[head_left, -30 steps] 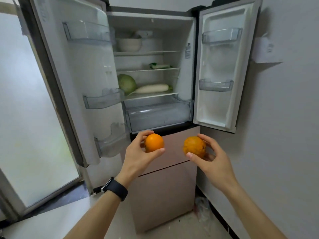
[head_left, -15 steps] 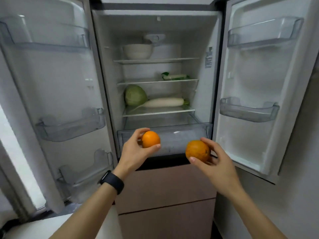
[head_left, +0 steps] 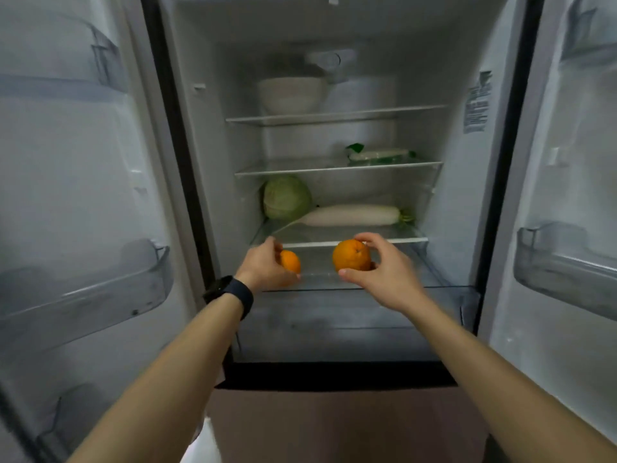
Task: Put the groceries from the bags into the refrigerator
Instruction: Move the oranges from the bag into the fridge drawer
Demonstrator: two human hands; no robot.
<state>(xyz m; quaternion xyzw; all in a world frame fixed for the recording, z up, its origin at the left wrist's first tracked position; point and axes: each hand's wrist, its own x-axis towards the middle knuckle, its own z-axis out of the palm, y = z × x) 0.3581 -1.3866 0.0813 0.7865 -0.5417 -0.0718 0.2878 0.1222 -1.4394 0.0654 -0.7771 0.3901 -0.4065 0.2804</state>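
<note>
Pale green round cabbage shelved; your left hand grips the small round orange, your right hand the larger round orange, neither placed yet.

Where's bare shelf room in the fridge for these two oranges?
Bottom shelf: bare in front of the cabbage and radish. Middle shelf: bare left of the packet. Top shelf: bare right of the bowl. Crowded: bottom shelf's back.

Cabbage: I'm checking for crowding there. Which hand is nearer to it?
Left. The left hand, holding a small orange, is just below and in front of the cabbage; the right hand, holding a larger orange, is farther right, under the white radish.
</note>
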